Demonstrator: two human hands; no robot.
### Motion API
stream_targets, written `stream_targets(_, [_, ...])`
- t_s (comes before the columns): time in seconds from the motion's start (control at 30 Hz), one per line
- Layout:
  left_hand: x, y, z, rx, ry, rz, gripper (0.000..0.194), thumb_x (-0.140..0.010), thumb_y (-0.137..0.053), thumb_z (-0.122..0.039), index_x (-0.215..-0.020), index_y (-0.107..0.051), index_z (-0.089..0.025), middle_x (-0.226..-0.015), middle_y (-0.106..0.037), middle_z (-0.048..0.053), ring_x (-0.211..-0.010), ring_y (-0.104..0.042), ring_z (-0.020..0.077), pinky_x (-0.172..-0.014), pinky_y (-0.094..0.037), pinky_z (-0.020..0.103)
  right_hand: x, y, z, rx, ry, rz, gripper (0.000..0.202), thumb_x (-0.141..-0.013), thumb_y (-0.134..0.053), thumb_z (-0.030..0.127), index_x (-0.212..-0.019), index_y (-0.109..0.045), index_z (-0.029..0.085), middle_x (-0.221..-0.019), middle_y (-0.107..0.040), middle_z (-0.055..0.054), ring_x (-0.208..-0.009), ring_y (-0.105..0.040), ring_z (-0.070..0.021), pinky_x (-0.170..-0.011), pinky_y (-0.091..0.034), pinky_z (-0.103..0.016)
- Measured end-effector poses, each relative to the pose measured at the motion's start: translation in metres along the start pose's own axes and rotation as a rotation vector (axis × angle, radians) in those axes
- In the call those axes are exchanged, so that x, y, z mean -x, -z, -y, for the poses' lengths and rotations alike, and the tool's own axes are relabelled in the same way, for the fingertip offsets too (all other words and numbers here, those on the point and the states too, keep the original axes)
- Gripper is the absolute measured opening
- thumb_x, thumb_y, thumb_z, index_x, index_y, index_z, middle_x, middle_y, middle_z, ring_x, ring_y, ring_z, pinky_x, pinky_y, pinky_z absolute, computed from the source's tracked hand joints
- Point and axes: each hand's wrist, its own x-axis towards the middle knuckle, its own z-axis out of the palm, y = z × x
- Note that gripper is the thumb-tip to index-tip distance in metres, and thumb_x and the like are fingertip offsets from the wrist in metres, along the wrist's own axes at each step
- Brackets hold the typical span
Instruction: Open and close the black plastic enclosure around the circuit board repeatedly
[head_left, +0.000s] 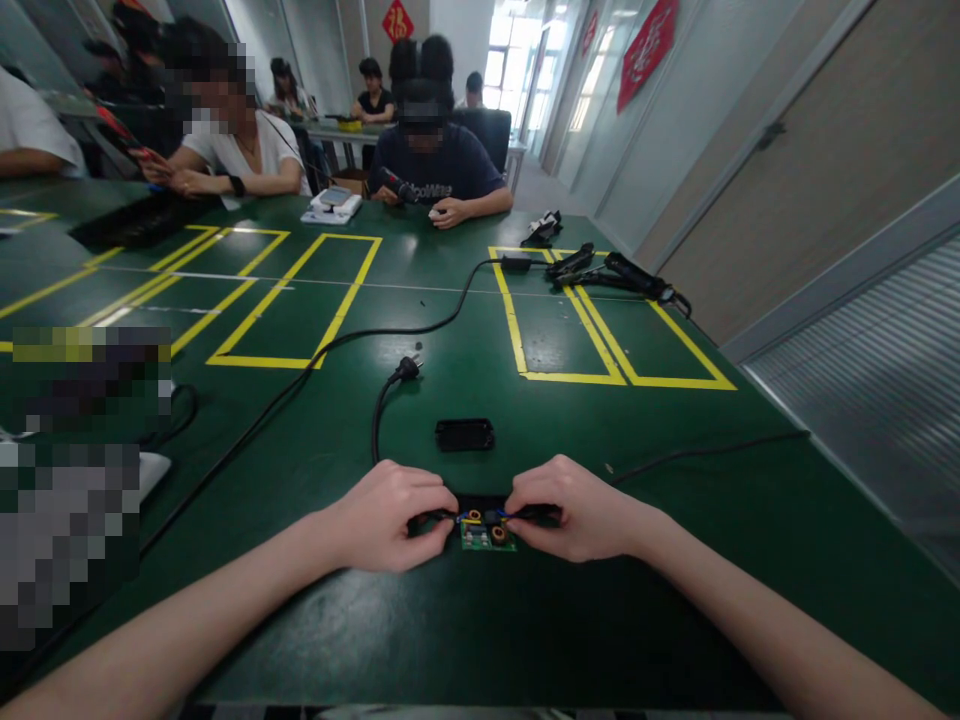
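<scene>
A small green circuit board (486, 540) with copper-wound coils and blue and yellow wires lies between my two hands, near the front of the table. My left hand (394, 513) pinches a black power cable at the board's left side; this cable runs back to a two-pin plug (409, 368). At the right side, my right hand (577, 508) is closed on another black cable (712, 447) that trails off to the right. Just behind the board sits a black plastic case part (480, 500), partly covered by my fingers. Farther back is an open black case half (465, 435).
Yellow tape rectangles mark the green table (420, 620). A long black cord (375, 331) crosses it to a black hair-tool-like device (626, 275) at the back right. A white scale-like device (331, 206) stands near a co-worker (442, 165) opposite. Blurred items lie at the left.
</scene>
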Motion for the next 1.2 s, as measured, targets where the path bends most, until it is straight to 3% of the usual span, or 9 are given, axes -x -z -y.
stream_targets(0.2, [-0.001,0.001,0.002,-0.082,0.044,-0.062,0.020,-0.100,-0.050,-0.023,-0.099,-0.070,-0.019,-0.076,-0.067,0.001,-0.063,-0.064,0.0133,-0.056,-0.044,0.023,-0.001,0.000,-0.006,0.084,-0.014,-0.048,0.019,-0.101,-0.059,0.025,-0.091,-0.074,0.018,-0.076,-0.073,-0.004,-0.061,-0.063,-0.0128,-0.057,-0.043,-0.025])
stream_targets(0.43, [-0.002,-0.001,0.004,-0.082,0.051,-0.127,0.022,-0.104,-0.050,-0.025,-0.105,-0.071,-0.019,-0.093,-0.068,0.003,-0.066,-0.063,0.0113,-0.057,-0.046,0.022,-0.001,0.002,-0.010,0.123,-0.019,-0.102,0.022,-0.104,-0.058,0.028,-0.094,-0.075,0.017,-0.079,-0.074,-0.004,-0.061,-0.064,-0.0132,-0.058,-0.044,-0.025])
stream_targets(0.87, [-0.003,-0.005,0.006,-0.117,0.151,-0.149,0.019,-0.104,-0.052,-0.026,-0.104,-0.070,-0.019,-0.103,-0.070,0.006,-0.081,-0.069,0.0150,-0.068,-0.056,0.024,-0.002,0.001,-0.018,0.192,-0.028,-0.166,0.018,-0.104,-0.060,0.027,-0.097,-0.075,0.018,-0.084,-0.076,-0.005,-0.066,-0.068,-0.0140,-0.060,-0.047,-0.025])
stream_targets(1.03, [-0.003,-0.007,0.006,-0.123,0.175,-0.166,0.016,-0.102,-0.057,-0.025,-0.103,-0.071,-0.020,-0.100,-0.071,0.005,-0.081,-0.070,0.0158,-0.067,-0.055,0.024,-0.002,0.001,-0.020,0.217,-0.035,-0.161,0.014,-0.103,-0.063,0.025,-0.099,-0.074,0.018,-0.087,-0.077,-0.004,-0.069,-0.070,-0.0141,-0.062,-0.048,-0.024])
stream_targets(1.2, [-0.002,-0.009,0.007,-0.090,0.187,-0.261,0.015,-0.101,-0.060,-0.025,-0.102,-0.074,-0.020,-0.093,-0.074,0.003,-0.079,-0.070,0.0157,-0.066,-0.053,0.024,-0.001,0.000,-0.020,0.259,-0.027,-0.152,0.010,-0.099,-0.065,0.023,-0.099,-0.072,0.017,-0.085,-0.076,-0.004,-0.070,-0.071,-0.0156,-0.063,-0.048,-0.026])
